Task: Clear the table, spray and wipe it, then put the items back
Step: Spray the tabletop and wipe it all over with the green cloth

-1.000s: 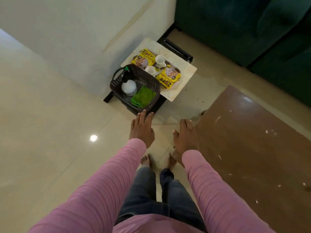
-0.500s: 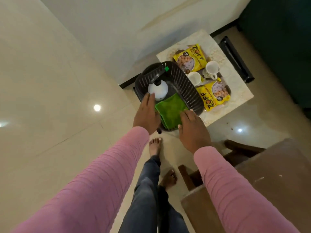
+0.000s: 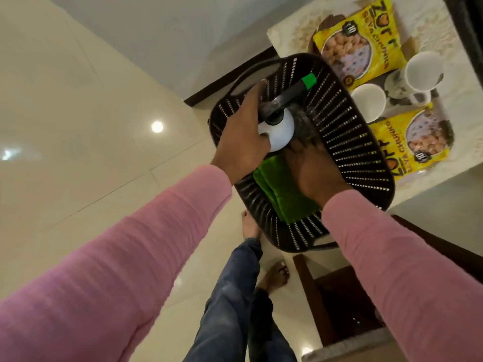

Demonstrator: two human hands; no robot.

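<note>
Reaching into a black slotted basket (image 3: 366,142), both hands work at the cleaning kit seen from the head camera. The left hand (image 3: 243,137) curls round the neck and shoulder of a white spray bottle (image 3: 281,131), fingers under its dark trigger head, whose green nozzle tip (image 3: 309,81) points toward the far rim. That looks like a hold chosen for lifting the bottle straight out. The right hand (image 3: 317,176) lies palm down on the folded green cloth (image 3: 277,189) beside the bottle's base. Its fingertips are blurred against the bottle, so I cannot tell whether it pinches the cloth or only rests there.

The basket stands at the near edge of the small pale table (image 3: 292,32), keeping spray and cloth within reach. On the table, just beyond the basket, lie two yellow soya-chunk packets (image 3: 358,45) with two white cups (image 3: 368,103) between them. By my judgement, clearing has not begun.
</note>
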